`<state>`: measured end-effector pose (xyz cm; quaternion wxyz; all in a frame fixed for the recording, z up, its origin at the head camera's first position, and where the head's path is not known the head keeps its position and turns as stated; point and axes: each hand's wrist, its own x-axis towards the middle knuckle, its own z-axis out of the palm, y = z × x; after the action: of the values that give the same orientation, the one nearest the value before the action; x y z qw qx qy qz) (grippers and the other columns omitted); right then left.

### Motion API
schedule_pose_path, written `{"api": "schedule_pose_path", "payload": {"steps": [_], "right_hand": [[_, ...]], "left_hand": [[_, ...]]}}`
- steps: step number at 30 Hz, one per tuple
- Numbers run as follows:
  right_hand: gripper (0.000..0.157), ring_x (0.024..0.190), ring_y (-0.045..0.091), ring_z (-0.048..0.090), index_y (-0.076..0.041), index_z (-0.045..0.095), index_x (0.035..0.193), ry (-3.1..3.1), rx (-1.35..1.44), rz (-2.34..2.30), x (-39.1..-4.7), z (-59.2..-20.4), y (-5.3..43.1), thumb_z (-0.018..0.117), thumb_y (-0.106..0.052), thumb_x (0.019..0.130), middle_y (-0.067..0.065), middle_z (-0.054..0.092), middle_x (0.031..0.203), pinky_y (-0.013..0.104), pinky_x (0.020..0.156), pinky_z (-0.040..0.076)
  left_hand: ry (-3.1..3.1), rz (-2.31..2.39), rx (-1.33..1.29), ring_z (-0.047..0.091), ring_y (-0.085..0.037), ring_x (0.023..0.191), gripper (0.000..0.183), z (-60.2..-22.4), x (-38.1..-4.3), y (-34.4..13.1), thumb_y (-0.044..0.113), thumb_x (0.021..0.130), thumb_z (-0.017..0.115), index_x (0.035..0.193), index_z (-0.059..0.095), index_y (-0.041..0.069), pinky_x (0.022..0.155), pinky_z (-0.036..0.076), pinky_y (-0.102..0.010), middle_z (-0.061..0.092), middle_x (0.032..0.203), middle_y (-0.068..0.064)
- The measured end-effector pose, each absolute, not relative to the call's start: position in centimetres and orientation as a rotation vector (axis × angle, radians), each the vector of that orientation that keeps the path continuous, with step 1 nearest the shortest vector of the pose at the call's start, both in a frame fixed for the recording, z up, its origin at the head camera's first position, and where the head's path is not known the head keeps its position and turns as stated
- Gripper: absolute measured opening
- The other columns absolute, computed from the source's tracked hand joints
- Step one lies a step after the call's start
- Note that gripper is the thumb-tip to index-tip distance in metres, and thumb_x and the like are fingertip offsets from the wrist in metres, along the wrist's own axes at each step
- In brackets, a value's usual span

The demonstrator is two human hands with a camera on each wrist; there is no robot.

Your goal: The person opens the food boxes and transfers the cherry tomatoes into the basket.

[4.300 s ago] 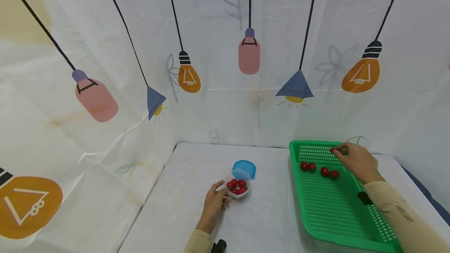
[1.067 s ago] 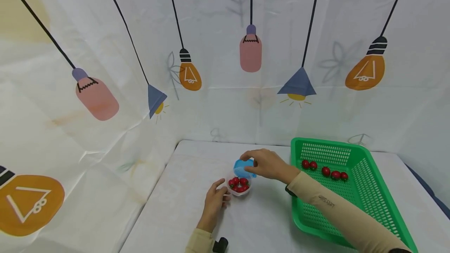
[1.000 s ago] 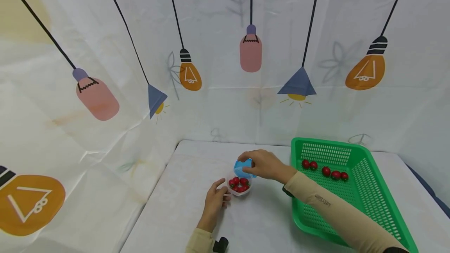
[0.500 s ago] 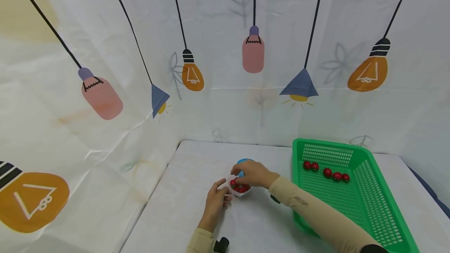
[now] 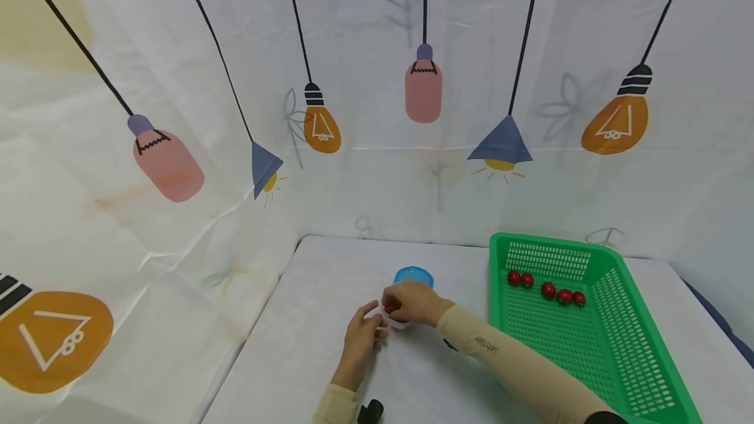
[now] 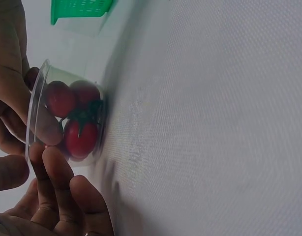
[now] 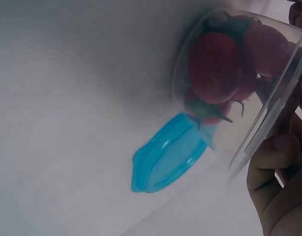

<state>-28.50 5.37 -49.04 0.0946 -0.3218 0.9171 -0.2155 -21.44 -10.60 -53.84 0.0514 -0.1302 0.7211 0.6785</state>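
Observation:
A small clear plastic cup (image 6: 60, 74) of cherry tomatoes (image 6: 81, 137) stands on the white table, its blue lid (image 5: 415, 274) lying open behind it. My right hand (image 5: 415, 303) reaches down into the cup from above, fingers bent among the tomatoes; I cannot tell whether they pinch one. In the left wrist view a right fingertip (image 6: 50, 132) shows inside the wall. My left hand (image 5: 359, 345) rests at the cup's left side, its fingertips (image 6: 56, 160) right at the wall and rim. The right hand hides most of the cup in the head view.
A green perforated plastic basket (image 5: 565, 345) stands to the right, with several cherry tomatoes (image 5: 548, 290) near its back. My right sleeve (image 5: 506, 358) crosses in front of its left corner. A white curtain (image 5: 365, 201) printed with lamps hangs behind the table.
My right hand has left the basket, passed the blue lid and come down into the cup. One more tomato lies in the basket's row. The left hand has stayed put.

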Motion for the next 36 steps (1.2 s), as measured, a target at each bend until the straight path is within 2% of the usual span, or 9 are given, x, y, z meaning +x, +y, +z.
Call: {"api": "schedule_pose_path", "payload": {"steps": [8, 14, 19, 22, 27, 31, 36], "right_hand": [[0.017, 0.078, 0.007, 0.056, -0.019, 0.072, 0.102, 2.774, -0.951, -0.626, -28.5, -49.5, 5.5, 0.08, -0.018, 0.088, -0.009, 0.067, 0.089, 0.032, 0.073, 0.053], [0.029, 0.09, 0.012, 0.065, -0.018, 0.071, 0.114, 2.817, -0.966, -0.649, -28.2, -49.3, 6.2, 0.08, -0.021, 0.087, -0.006, 0.072, 0.1, 0.038, 0.08, 0.055], [0.035, 0.101, 0.02, 0.065, -0.016, 0.071, 0.121, 2.857, -0.97, -0.663, -28.1, -48.2, 7.0, 0.079, -0.025, 0.088, -0.004, 0.071, 0.108, 0.047, 0.085, 0.055], [0.035, 0.1, 0.02, 0.064, -0.016, 0.073, 0.122, 2.874, -0.933, -0.734, -28.1, -47.4, 7.6, 0.08, -0.024, 0.088, -0.002, 0.069, 0.11, 0.043, 0.081, 0.057], [0.034, 0.09, 0.018, 0.063, -0.013, 0.074, 0.119, 2.882, -0.896, -0.905, -28.3, -46.3, 8.7, 0.081, -0.022, 0.087, -0.002, 0.063, 0.106, 0.03, 0.073, 0.055], [0.032, 0.084, 0.011, 0.06, -0.016, 0.074, 0.114, 2.9, -0.865, -1.016, -28.3, -45.4, 9.8, 0.083, -0.024, 0.085, -0.004, 0.062, 0.105, 0.027, 0.073, 0.054], [0.032, 0.075, 0.01, 0.056, -0.02, 0.073, 0.114, 2.907, -0.786, -1.107, -28.4, -44.7, 11.4, 0.083, -0.028, 0.085, -0.006, 0.065, 0.106, 0.026, 0.066, 0.051]], "left_hand": [[2.216, 2.062, -0.384, 0.067, -0.016, 0.076, 0.048, -53.8, -21.4, -10.6, 0.015, 0.096, 0.058, 0.143, 0.052, 0.004, 0.063, 0.049, -0.029, 0.071, 0.092, -0.007], [2.234, 2.048, -0.381, 0.066, -0.016, 0.075, 0.047, -53.7, -21.4, -10.5, 0.014, 0.097, 0.058, 0.143, 0.052, 0.004, 0.065, 0.049, -0.03, 0.071, 0.092, -0.007], [2.242, 2.057, -0.36, 0.066, -0.017, 0.075, 0.046, -53.8, -21.3, -10.5, 0.015, 0.098, 0.058, 0.142, 0.052, 0.003, 0.066, 0.05, -0.03, 0.07, 0.092, -0.008], [2.244, 2.055, -0.356, 0.066, -0.018, 0.075, 0.047, -53.9, -21.3, -10.6, 0.015, 0.097, 0.058, 0.142, 0.052, 0.003, 0.066, 0.05, -0.03, 0.07, 0.092, -0.008], [2.27, 2.049, -0.351, 0.066, -0.018, 0.073, 0.049, -54.0, -21.4, -10.7, 0.014, 0.095, 0.058, 0.142, 0.053, 0.003, 0.064, 0.05, -0.031, 0.071, 0.091, -0.009], [2.279, 2.039, -0.345, 0.066, -0.019, 0.074, 0.049, -54.0, -21.5, -10.6, 0.015, 0.096, 0.058, 0.143, 0.052, 0.002, 0.065, 0.051, -0.031, 0.071, 0.092, -0.011], [2.267, 2.018, -0.352, 0.065, -0.019, 0.076, 0.047, -54.0, -21.4, -10.6, 0.017, 0.098, 0.057, 0.143, 0.052, 0.004, 0.068, 0.051, -0.032, 0.07, 0.092, -0.008]]}}
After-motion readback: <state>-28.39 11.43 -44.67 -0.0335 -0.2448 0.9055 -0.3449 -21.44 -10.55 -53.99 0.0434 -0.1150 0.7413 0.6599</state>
